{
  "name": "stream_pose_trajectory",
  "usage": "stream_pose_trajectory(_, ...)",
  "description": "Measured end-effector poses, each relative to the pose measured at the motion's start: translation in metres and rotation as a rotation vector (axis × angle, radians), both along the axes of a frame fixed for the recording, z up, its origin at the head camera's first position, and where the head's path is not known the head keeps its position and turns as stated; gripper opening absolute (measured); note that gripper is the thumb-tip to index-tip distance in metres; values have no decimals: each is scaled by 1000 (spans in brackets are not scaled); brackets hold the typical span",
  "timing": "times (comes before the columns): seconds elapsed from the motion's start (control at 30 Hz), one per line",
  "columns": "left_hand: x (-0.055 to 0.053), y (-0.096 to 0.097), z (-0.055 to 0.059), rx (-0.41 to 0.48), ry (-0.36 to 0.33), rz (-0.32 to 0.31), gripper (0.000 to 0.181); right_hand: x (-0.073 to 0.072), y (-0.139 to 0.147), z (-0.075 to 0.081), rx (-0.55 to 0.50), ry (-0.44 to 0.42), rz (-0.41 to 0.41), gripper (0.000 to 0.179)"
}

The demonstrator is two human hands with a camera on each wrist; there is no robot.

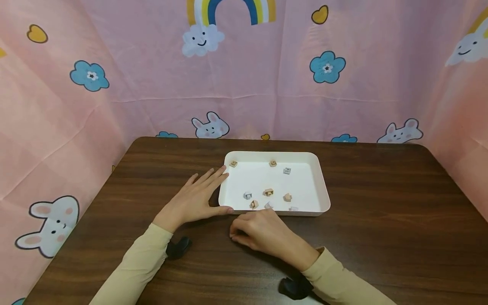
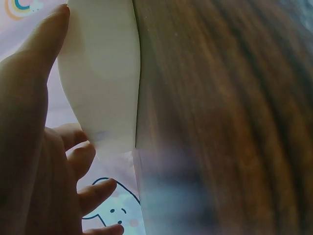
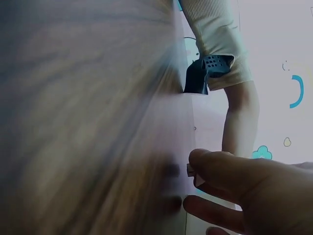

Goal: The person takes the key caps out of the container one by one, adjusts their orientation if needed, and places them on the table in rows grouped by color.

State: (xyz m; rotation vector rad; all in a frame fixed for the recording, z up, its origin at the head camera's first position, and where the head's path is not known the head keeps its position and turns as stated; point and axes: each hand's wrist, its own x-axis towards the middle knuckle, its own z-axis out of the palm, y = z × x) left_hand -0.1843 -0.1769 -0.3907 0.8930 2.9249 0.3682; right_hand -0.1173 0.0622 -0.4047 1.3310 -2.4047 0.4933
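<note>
A shallow white tray (image 1: 322,186) lies on the brown table in the head view. My left hand (image 1: 192,204) is at its left end, fingers spread towards the left rim and thumb along the front edge. In the left wrist view the thumb lies along the tray's pale outer wall (image 2: 102,63). Just in front of the tray, close over the table, my right hand (image 1: 263,231) has curled fingers. The right wrist view shows it pinching a small pale block-like piece (image 3: 190,170) between thumb and fingers; most of the piece is hidden.
Several small pieces lie scattered in the tray, among them a tan one (image 1: 268,192) and a grey one (image 1: 287,170). Dark wrist-worn devices, such as the one by the right sleeve (image 1: 295,288), hang low over the table (image 1: 381,203). A patterned pink cloth (image 1: 251,76) stands behind.
</note>
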Motion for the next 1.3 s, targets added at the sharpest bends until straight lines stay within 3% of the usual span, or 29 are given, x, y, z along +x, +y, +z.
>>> stream_pose_trajectory(0.3, -3, 6, 2, 4, 2, -15, 101, -1, -2, 1, -5, -14, -27, 10)
stream_pose_trajectory(0.7, -1, 3, 1, 1, -9, -4, 102, 1, -9, -12, -44, -2, -83, 12)
stream_pose_trajectory(0.9, -1, 0, -1, 2, -3, -5, 102, 2, -9, -14, -60, 18, -74, 12)
stream_pose_trajectory(1.1, 0, -1, -1, 0, 4, -8, 101, 2, -7, -8, -100, 51, -63, 17)
stream_pose_trajectory(1.3, 0, -1, -1, 5, -3, -1, 102, -9, 7, 3, -189, 69, -101, 15)
